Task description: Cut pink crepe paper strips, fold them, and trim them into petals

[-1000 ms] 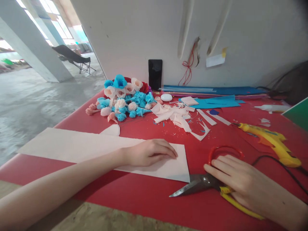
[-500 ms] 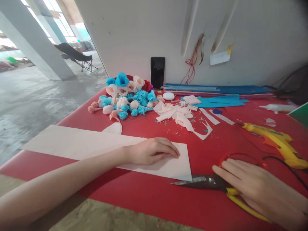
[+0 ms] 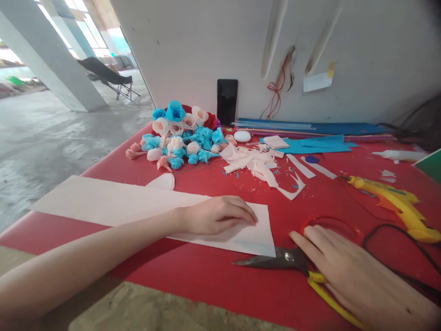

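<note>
My left hand (image 3: 220, 215) lies palm down on a long pale pink strip of crepe paper (image 3: 103, 197), its fingers stretched out and resting near the right end. That end's lower corner meets the dark blades of a pair of scissors (image 3: 272, 259) lying on the red tabletop. My right hand (image 3: 337, 257) holds the scissors at the handles, partly covering them. A yellow handle shows below the hand, and a red loop curves above it. The blades point left along the strip's lower edge.
Paper flowers (image 3: 186, 138) in blue, pink and red are heaped at the back left. Pink paper scraps (image 3: 255, 163) lie mid-table. A yellow glue gun (image 3: 399, 207) with a black cord is at the right. A phone (image 3: 227, 102) leans upright against the wall panel.
My right hand and the scissors have moved left, so the blades reach further along the paper's lower edge. The left hand stays on the strip.
</note>
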### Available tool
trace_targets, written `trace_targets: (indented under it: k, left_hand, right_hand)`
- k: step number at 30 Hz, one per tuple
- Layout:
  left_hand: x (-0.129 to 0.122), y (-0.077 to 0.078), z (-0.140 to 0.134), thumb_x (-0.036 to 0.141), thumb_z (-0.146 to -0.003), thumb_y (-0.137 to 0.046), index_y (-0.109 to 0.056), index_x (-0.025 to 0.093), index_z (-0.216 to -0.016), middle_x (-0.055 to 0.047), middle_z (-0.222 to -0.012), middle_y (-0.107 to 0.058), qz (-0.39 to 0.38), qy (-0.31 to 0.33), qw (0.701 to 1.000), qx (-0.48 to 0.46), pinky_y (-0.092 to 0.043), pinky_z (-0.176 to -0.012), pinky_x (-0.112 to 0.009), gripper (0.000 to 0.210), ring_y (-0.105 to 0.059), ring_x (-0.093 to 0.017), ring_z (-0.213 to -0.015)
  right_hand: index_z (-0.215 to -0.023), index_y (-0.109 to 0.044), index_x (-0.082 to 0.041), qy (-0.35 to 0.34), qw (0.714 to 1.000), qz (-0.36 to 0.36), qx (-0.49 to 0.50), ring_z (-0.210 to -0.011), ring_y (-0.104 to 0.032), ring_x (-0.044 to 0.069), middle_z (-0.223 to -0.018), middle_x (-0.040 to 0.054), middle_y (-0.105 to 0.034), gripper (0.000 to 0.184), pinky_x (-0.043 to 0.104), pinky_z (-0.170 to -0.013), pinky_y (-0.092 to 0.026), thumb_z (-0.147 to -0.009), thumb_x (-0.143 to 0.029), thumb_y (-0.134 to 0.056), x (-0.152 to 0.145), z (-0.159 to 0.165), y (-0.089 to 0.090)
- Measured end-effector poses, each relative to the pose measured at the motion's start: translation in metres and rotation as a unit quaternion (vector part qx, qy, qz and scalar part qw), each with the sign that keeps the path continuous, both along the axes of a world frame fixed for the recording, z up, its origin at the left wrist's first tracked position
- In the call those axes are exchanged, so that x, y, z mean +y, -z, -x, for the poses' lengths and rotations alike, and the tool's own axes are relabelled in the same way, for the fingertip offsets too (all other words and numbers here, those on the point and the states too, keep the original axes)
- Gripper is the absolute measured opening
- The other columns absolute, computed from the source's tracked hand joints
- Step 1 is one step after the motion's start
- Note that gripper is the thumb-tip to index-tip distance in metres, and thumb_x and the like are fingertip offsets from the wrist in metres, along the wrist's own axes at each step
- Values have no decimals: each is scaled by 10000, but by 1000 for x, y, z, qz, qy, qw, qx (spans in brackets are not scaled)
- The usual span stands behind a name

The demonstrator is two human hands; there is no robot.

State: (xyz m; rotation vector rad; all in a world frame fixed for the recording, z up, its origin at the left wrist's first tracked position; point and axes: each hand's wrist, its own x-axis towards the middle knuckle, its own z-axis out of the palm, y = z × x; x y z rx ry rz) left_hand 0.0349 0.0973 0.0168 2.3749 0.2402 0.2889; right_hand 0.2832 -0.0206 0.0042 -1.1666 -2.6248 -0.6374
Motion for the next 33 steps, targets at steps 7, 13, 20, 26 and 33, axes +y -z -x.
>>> trace_targets:
  k: [7,13,20,26,33]
  left_hand:
    - [-1,2,0,59,-883,-379,-619,91,-1051,-137,-1111,-630,0,-4,1000,-5,-433,-945,-287,295,-561,-180,-1050]
    - [-1,1,-1,69,-885,-380,-625,82,-1042,-145,-1103,-634,-5,-6,1000,-5,-435,-941,-288,291,-568,-183,-1041]
    - [0,2,-1,45,-872,-379,-631,9,-1041,-178,-1097,-631,-4,5,1000,-23,-431,-936,-285,305,-567,-198,-1035]
    - [1,3,-1,49,-876,-370,-632,47,-1038,-161,-1093,-638,-5,4,1000,-26,-432,-936,-292,309,-569,-192,-1034]
    - [-1,3,-2,86,-894,-379,-631,60,-1021,-159,-1082,-644,-5,2,1000,-31,-436,-935,-286,284,-574,-186,-1027]
  right_hand:
    - [-1006,-502,-138,-36,999,-16,-2,-711,-662,184,-787,50,-701,419,287,-620,-508,-656,18,-332,-2,-4,1]
    - [-993,-504,-158,-57,998,-17,-7,-706,-633,184,-772,34,-689,301,301,-660,-453,-781,-58,-314,-4,-10,-1]
    - [-1022,-514,-137,-9,999,-42,-20,-723,-627,183,-798,34,-696,376,326,-704,-416,-737,5,-315,-7,-7,1]
    - [-1022,-520,-117,11,998,-53,-21,-768,-628,205,-839,61,-701,373,343,-726,-406,-724,4,-329,-8,9,1]
    - [-975,-516,-134,2,1000,-28,7,-683,-631,194,-757,40,-684,396,322,-660,-434,-663,37,-340,-1,21,1]
